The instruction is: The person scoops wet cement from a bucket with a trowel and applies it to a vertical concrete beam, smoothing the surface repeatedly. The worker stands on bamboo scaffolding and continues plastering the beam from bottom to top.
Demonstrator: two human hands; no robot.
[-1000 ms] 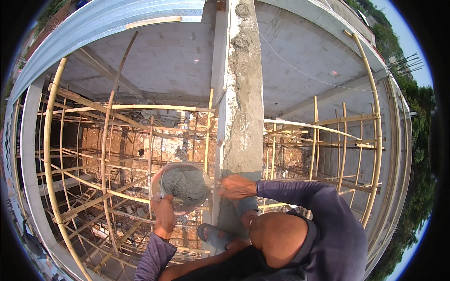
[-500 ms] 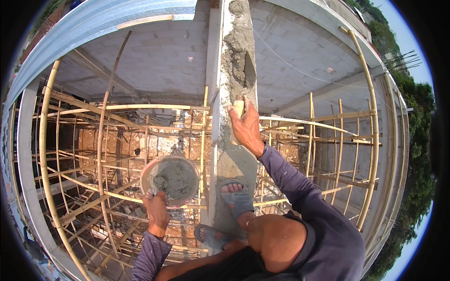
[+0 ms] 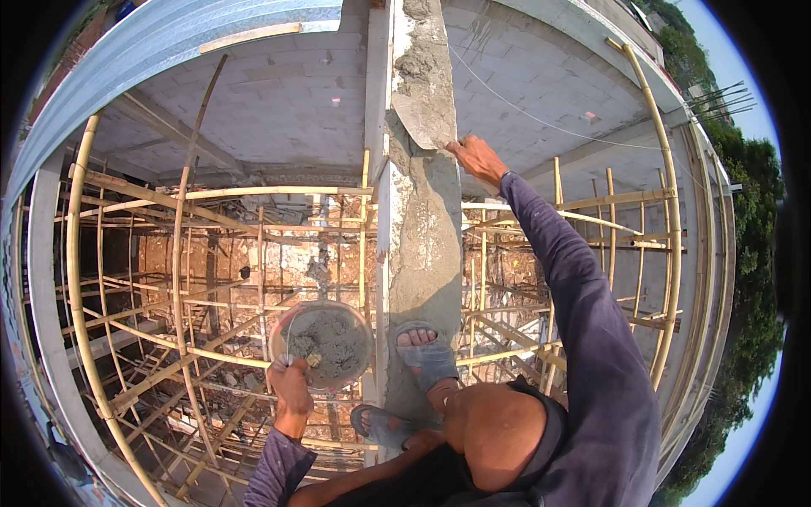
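My left hand (image 3: 291,393) is closed on the thin wire handle of a round bucket (image 3: 366,372), which hangs just left of the beam. Grey wet mortar (image 3: 334,338) fills much of the bucket, and a small yellowish piece shows beside my fingers. My right hand (image 3: 479,160), arm stretched forward, grips a trowel at the right edge of the beam; its handle is hidden in my fingers. The trowel's grey blade (image 3: 416,127) lies across the top of the concrete beam (image 3: 435,253). Rough mortar (image 3: 422,63) covers the beam beyond the blade, with a smoother patch nearer me.
My sandalled feet (image 3: 422,346) rest on the narrow beam, with a deep drop on both sides. Bamboo scaffolding (image 3: 177,279) stands below left and right. A thin string (image 3: 524,122) runs off to the right. Grey block walls and blue metal sheeting (image 3: 169,63) lie beyond.
My right hand has moved from over the beam to its right edge and slightly forward, turning the trowel blade across the beam. The bucket has shifted a little right and nearer.
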